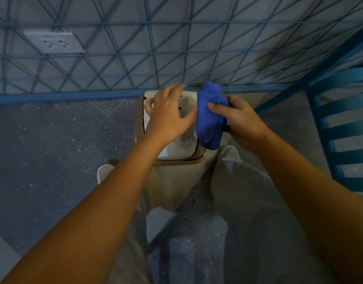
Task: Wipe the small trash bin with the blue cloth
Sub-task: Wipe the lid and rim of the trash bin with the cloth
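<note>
Down on the floor (pixel 53 140), which is dark grey with little white specks, the small trash bin (pixel 176 150) stands far from me, right up against the wall (pixel 176 48). That wall is grey with blue lines making triangles, and a blue strip (pixel 64 97) runs along its bottom. A white socket (pixel 55 43) sits on the wall, far left. The bin is white with a tan rim and has dark spots on it. My left hand (pixel 168 115) is spread over the top of the bin and holds nothing. My right hand (pixel 240 121) squeezes the blue cloth (pixel 210 117), bunched up at the bin's right side. A blue chair (pixel 344 130) stands close on the right. Left of the bin is bare floor. My white shoes (pixel 104 171) are near the bin.
</note>
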A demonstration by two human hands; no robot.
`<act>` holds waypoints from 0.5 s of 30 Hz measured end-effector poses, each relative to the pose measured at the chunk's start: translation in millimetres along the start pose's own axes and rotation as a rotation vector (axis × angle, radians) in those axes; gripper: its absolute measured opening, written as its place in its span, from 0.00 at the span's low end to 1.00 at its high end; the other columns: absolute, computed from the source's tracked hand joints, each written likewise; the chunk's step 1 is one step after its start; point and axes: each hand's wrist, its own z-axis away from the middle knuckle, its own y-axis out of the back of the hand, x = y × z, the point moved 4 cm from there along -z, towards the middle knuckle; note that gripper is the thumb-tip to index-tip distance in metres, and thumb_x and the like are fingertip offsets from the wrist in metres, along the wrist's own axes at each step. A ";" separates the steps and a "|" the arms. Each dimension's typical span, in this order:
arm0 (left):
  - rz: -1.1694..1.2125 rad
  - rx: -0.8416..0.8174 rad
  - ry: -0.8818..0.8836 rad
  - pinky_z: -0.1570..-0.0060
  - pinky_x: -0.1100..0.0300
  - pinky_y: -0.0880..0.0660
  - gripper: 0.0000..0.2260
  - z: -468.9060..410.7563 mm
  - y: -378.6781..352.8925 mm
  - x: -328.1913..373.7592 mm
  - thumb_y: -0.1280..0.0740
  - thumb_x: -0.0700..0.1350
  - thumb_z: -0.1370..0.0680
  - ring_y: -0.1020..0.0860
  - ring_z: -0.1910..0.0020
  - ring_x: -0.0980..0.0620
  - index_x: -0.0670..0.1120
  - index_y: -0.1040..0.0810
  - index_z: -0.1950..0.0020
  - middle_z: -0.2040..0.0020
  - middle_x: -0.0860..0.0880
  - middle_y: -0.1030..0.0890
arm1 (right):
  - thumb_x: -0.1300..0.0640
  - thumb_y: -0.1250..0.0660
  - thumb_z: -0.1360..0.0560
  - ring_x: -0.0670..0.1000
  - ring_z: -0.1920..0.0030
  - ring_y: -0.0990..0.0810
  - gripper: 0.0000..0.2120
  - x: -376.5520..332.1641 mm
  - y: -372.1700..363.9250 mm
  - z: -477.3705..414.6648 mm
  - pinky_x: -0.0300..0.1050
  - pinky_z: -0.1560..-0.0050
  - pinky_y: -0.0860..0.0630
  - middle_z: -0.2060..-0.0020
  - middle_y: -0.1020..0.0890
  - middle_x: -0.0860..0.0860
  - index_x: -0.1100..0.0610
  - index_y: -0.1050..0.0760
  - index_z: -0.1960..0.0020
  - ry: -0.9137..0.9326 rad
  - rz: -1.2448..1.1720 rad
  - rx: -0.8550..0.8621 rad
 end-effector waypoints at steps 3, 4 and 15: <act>0.530 -0.079 0.248 0.36 0.53 0.30 0.19 5.8 4.9 6.7 0.38 0.55 0.24 0.26 0.39 0.52 0.47 0.26 0.37 0.39 0.49 0.23 | 0.61 0.37 0.23 0.47 0.56 0.17 0.08 -2.0 -20.0 0.3 0.43 0.55 0.19 0.55 0.17 0.50 0.58 0.25 0.46 -0.013 -0.206 -0.055; 0.653 -0.118 0.296 0.39 0.55 0.27 0.17 9.1 4.8 8.5 0.37 0.55 0.24 0.23 0.42 0.53 0.46 0.24 0.40 0.43 0.50 0.21 | 0.61 0.38 0.23 0.47 0.56 0.17 0.06 -2.6 -25.7 0.4 0.42 0.55 0.18 0.56 0.17 0.50 0.57 0.24 0.47 -0.013 -0.245 -0.071; 0.773 0.033 0.304 0.56 0.72 0.25 0.17 3.6 24.8 -11.7 0.28 0.48 0.29 0.22 0.54 0.62 0.50 0.28 0.43 0.52 0.56 0.22 | 0.49 0.43 0.21 0.38 0.56 0.22 0.14 -8.2 -40.5 -6.2 0.32 0.49 0.26 0.57 0.20 0.45 0.55 0.22 0.50 0.142 0.039 -0.055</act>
